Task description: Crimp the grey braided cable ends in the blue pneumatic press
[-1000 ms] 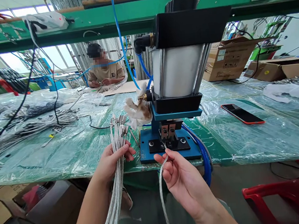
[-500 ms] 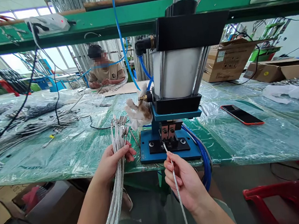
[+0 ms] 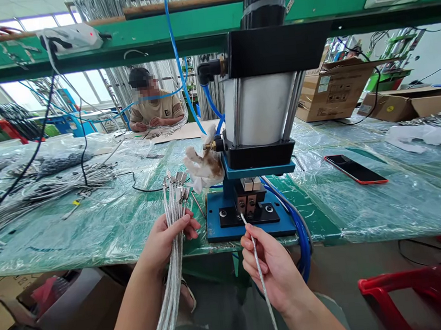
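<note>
My left hand (image 3: 177,230) is closed around a bundle of silvery braided cables (image 3: 173,280) with metal connectors (image 3: 175,183) at their upper ends. Between the thumb and fingers of my right hand (image 3: 268,260) is a single braided cable (image 3: 262,281). Its far end goes into the jaws (image 3: 246,204) of a pneumatic press (image 3: 260,108), where the tip is hidden. The press stands on a blue base (image 3: 220,233) near the table's front edge. To the right of the bundle, a stained white cloth (image 3: 204,169) hangs by a brass fitting on the press.
A phone (image 3: 355,168) lies on the plastic-covered table (image 3: 311,208) to the right. Loose cables (image 3: 76,183) are spread at left. Blue hoses (image 3: 301,235) run beside the press. Cardboard boxes (image 3: 335,92) stand behind; a person (image 3: 155,106) sits across the table. A red chair (image 3: 423,290) is at lower right.
The press ram has come down, lowering the jaws onto the cable end, and the part above the cylinder now looks black. Both my hands keep almost the same place and hold.
</note>
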`<state>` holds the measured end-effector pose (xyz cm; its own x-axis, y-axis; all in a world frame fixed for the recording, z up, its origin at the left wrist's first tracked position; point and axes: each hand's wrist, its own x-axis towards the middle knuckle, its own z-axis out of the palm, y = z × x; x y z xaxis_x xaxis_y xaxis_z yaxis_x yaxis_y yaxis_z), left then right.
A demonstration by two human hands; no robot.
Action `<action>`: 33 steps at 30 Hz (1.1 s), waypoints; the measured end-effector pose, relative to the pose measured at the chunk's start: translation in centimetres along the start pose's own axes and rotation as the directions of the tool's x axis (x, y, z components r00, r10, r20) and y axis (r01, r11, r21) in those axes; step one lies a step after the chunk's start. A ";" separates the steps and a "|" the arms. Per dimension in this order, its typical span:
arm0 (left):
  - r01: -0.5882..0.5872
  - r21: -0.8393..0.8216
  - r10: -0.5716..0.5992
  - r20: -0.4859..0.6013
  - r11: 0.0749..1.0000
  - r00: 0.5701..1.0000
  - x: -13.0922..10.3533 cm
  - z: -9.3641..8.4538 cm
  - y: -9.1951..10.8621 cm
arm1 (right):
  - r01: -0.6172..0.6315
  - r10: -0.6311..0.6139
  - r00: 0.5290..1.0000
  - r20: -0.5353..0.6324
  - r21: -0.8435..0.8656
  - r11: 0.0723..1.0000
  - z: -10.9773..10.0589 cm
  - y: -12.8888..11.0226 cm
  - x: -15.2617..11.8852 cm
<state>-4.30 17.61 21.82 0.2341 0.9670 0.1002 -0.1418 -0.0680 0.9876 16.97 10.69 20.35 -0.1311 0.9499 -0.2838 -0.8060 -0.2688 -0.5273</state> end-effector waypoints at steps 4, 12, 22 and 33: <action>-0.001 -0.004 0.001 -0.005 1.000 1.000 0.0 -0.1 -0.1 | 0.004 -0.005 1.000 -0.009 -0.011 1.000 0.1 0.1 0.0; 0.008 -0.007 -0.008 0.001 1.000 1.000 0.0 0.0 0.1 | 0.017 -0.017 1.000 0.006 -0.036 0.999 -0.2 0.1 0.1; 0.010 -0.041 -0.010 -0.011 0.999 1.000 -0.1 0.2 0.3 | 0.072 -0.061 0.995 0.073 -0.157 0.985 -0.4 -0.1 0.0; 0.037 -0.121 -0.037 0.002 0.992 0.999 -0.1 0.0 0.0 | 0.030 0.178 0.949 0.259 -0.638 0.769 -2.4 -0.6 -2.2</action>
<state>-4.37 17.50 21.80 0.2406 0.9685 0.0641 -0.2484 -0.0024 0.9686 19.16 8.39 19.36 -0.4175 0.8952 -0.1560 -0.2558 -0.2806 -0.9251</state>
